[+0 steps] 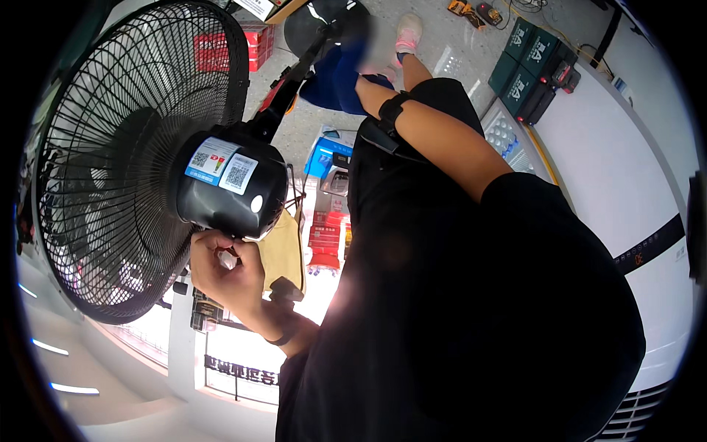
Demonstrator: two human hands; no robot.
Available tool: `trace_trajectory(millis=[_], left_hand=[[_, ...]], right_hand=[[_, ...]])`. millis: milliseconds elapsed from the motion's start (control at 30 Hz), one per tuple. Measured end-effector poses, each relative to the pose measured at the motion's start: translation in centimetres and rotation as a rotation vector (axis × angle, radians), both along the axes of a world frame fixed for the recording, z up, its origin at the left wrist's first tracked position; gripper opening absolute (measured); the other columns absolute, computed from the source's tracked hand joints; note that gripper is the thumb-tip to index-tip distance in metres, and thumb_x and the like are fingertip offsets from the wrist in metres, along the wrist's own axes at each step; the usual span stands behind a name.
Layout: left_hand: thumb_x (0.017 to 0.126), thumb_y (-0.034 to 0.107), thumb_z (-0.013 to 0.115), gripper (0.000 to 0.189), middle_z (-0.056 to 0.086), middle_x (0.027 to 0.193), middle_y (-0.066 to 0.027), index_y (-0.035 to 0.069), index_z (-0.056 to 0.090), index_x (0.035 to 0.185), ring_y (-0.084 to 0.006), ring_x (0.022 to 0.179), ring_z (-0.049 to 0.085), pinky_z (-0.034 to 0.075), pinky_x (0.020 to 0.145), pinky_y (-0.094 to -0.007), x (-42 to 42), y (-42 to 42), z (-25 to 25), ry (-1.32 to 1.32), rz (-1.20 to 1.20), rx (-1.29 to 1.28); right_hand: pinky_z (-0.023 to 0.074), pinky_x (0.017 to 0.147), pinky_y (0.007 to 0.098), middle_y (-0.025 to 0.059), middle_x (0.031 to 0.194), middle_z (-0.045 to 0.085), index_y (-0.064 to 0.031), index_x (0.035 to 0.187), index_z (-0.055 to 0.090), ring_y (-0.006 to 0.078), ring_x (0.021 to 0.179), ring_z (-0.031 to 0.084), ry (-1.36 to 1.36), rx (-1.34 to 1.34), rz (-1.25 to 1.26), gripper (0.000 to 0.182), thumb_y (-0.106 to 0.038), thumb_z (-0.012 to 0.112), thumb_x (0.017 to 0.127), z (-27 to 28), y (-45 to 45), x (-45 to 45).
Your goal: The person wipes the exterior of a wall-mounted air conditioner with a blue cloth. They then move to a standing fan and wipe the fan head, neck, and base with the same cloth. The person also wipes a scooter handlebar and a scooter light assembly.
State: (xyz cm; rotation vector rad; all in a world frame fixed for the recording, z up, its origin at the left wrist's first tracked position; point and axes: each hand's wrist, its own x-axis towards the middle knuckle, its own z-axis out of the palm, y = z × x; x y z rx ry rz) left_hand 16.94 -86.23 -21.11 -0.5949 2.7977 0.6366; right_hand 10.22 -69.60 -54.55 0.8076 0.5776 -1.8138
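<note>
A black pedestal fan (232,182) lies across the left of the head view, its wire cage to the left and its round base near the top. My left hand (229,265) is at the edge of the motor housing, thumb and finger pinched at a small part there, which they largely hide. A pale thing shows through the loop of its fingers. My right arm reaches to the fan's pole near the base. Dark blue fabric, a cloth or a glove, covers my right hand (345,83), so its fingers are hidden. Both wrists wear dark bands.
Dark green boxes (522,63) with power-tool batteries stand beside a white appliance (613,138) at the right. A multimeter and an orange tool lie on the floor at the top. Red boxes (262,47) stand near the base; more red and blue packages lie beyond the fan.
</note>
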Motion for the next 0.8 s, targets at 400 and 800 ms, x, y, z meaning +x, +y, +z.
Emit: trace_trajectory(millis=[400,800], left_hand=[[0.087,0.012,0.075,0.059,0.061,0.122,-0.0211,-0.008,0.050,0.137,-0.0313,0.115,0.058,0.049,0.099,-0.0414,10.1,0.4,-15.5,-0.069,0.182,-0.210],[0.090,0.008,0.065,0.068,0.048,0.149,-0.0202,-0.010,0.034,0.148,-0.0305,0.139,0.043,0.030,0.119,-0.0433,2.4,3.8,-28.5,0.200,0.687,0.235]], right_hand=[[0.0403,0.111,0.0411,0.0097,0.128,0.064,-0.0101,0.124,0.064,0.0279,0.121,0.060,1.721,0.435,0.254,0.047,-0.019,0.075,0.080,-4.9,-7.2,3.8],[0.0483,0.106,0.0359,0.0149,0.135,0.062,-0.0065,0.144,0.053,0.0255,0.124,0.060,1.145,0.318,0.363,0.046,-0.017,0.061,0.099,-14.2,-7.4,3.9]])
